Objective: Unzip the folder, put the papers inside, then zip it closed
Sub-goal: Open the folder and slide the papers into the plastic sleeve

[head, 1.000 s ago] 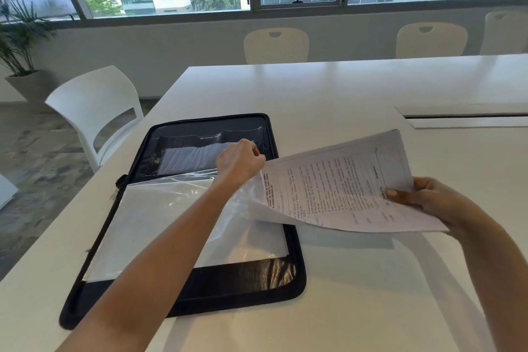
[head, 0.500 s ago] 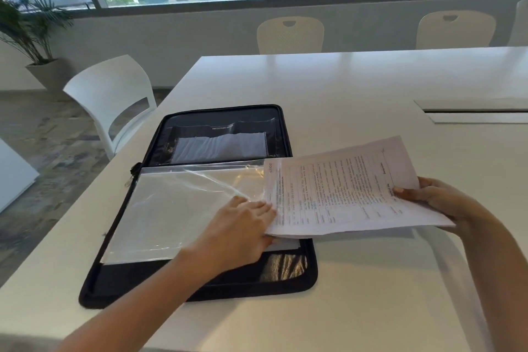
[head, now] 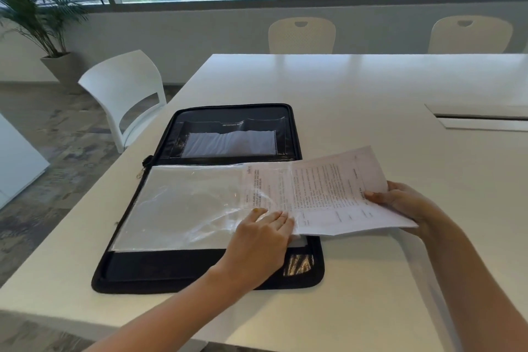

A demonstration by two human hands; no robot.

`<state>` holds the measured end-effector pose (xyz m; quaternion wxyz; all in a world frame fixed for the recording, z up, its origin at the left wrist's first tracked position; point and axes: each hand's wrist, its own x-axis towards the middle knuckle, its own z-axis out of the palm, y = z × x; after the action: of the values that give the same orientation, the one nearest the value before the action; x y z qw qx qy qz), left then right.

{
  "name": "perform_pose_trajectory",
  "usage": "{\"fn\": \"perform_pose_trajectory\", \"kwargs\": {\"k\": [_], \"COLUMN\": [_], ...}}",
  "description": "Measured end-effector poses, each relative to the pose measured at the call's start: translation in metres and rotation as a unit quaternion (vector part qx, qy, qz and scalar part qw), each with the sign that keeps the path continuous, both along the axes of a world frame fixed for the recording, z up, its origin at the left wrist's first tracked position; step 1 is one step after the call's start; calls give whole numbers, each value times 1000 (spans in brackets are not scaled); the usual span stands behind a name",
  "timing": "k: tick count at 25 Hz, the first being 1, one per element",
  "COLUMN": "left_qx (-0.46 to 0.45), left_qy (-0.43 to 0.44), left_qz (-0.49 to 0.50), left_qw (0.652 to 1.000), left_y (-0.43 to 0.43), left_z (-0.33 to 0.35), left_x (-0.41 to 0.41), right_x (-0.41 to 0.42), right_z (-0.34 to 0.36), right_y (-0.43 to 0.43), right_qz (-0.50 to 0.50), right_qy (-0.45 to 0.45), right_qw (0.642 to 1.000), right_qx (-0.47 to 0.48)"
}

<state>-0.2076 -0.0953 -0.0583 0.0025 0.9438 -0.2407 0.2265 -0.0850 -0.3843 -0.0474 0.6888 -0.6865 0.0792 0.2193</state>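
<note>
A black zip folder (head: 160, 271) lies open flat on the white table, its zipper pull at the left hinge. A clear plastic sleeve (head: 185, 206) covers the near half. The printed papers (head: 337, 194) are partly slid under the sleeve's right edge, with their right half sticking out over the table. My left hand (head: 263, 237) rests on the sleeve's right edge, fingers flat at the opening. My right hand (head: 400, 203) grips the papers' right edge.
A white chair (head: 125, 88) stands at the table's left side, and two beige chairs (head: 301, 36) at the far side. A cable hatch (head: 480, 118) is set into the table at the right. A potted plant (head: 43, 23) stands on the floor at the far left.
My left hand dropped from holding the sleeve up to lying flat on its right edge. The papers moved left and now sit partly inside the sleeve.
</note>
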Motion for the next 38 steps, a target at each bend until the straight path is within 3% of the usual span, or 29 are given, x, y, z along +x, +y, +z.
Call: {"fn": "perform_pose_trajectory", "kwargs": {"k": [8,11,13,17,24,29,38], "left_qx": [-35,-45,-43,-41,-28,-43,-52], "left_qy": [-13,-16,-19,-20,-27,-14,6], "left_qz": [37,40,42,35,11,1,-69], "left_qw": [999,998,998,998,999,999,996], "left_y": [-10,-10,-9,-11,-16,-17,-19], "left_z": [-5,-6,-8,-11,-17,-19,-18], "left_x": [0,-2,-3,-3,0,5,-11], "right_x": [-13,-10,-12,-17,-18,-22,-63], "right_z": [4,-2,-8,-8,4,10,11], "right_y": [103,99,87,94,142,167,135], "right_qz": [23,-71,-115,-96,-36,31,49], "right_qy": [-52,-127,-178,-205,-170,-177,-177], "right_qw": [997,968,943,941,965,952,925], "right_qx": [-54,-206,-258,-251,-196,-249,-333]}}
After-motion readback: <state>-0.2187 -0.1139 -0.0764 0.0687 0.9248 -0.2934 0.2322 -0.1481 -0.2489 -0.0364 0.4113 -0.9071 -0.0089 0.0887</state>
